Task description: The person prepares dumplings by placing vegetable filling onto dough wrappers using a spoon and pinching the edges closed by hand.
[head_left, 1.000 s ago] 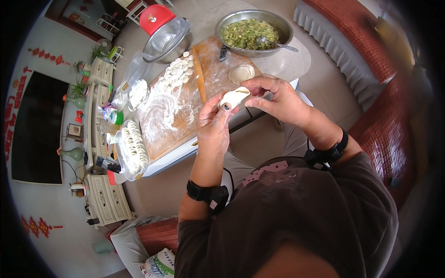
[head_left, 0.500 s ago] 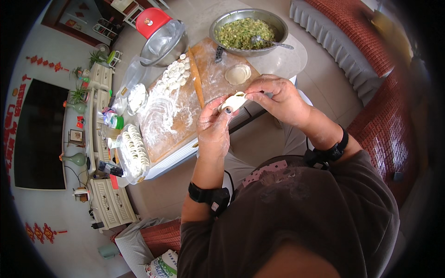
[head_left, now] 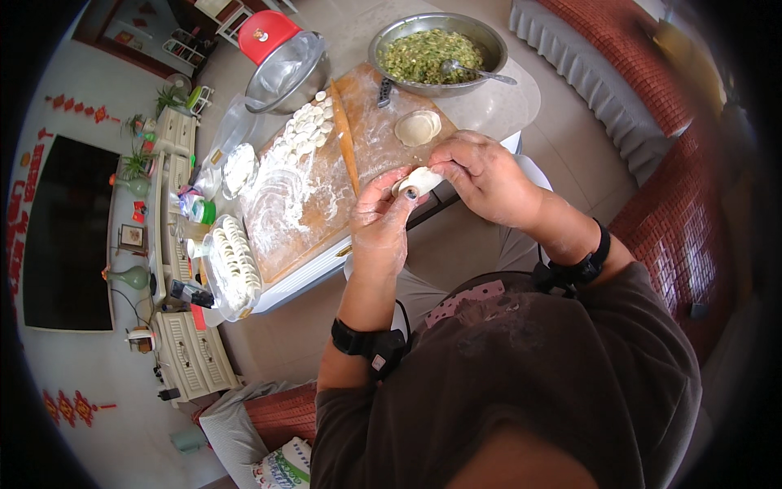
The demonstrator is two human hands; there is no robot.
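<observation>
A pale dumpling is held between my two hands, just off the near edge of the wooden board. My left hand cradles it from the left, thumb pressed against its near side. The fingers of my right hand pinch its right end. Beyond my hands, a small stack of round dough wrappers lies on the board. Green chopped filling fills a metal bowl at the back, with a spoon resting in it.
A rolling pin lies across the board beside floured dough pieces. At the left stands a tray with rows of dumplings. Another metal bowl, lined with plastic, stands at the back near a red lid.
My hands have shifted slightly to the right with the dumpling. It has turned, and more of its smooth side shows, while my right fingers have curled in closer on its end.
</observation>
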